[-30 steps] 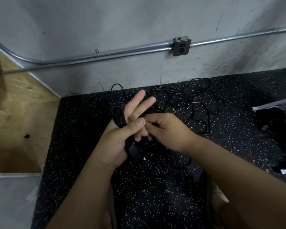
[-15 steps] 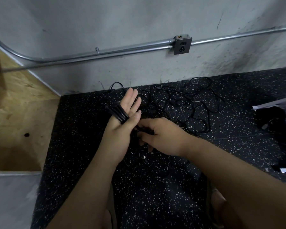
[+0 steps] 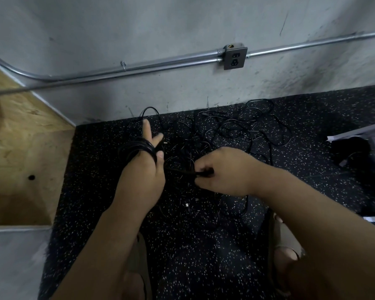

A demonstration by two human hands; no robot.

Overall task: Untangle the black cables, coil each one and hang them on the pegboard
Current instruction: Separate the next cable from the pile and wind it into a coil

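Head view, the only angle on offer. The left hand [image 3: 140,180] is up over the floor [image 3: 204,256], fingers straight and pointing away toward the wall, with a coil [image 3: 139,148] of black cable wound round them in several turns. The thumb sits just beside those turns; whether it clamps them, I can't tell. The loops cross the fingers side to side and bulge off the hand's left edge.

Over to the right hand [image 3: 223,172]: fingers curled, pinching the free cable [image 3: 182,171] near its end. That strand stretches between the two hands, long axis roughly left to right, dipping a touch toward the right.

Beyond both hands, near the foot of the wall, lies the tangle [image 3: 236,131], thin black loops sprawled on the speckled floor, overlapping, nowhere near sorted.

My read on progress: early going. One cable looks nearly wound, with only a short tail left to wrap or tuck. Nothing is hung, no pegboard is in view, and the heap has yet to be separated, coiled and carried over.
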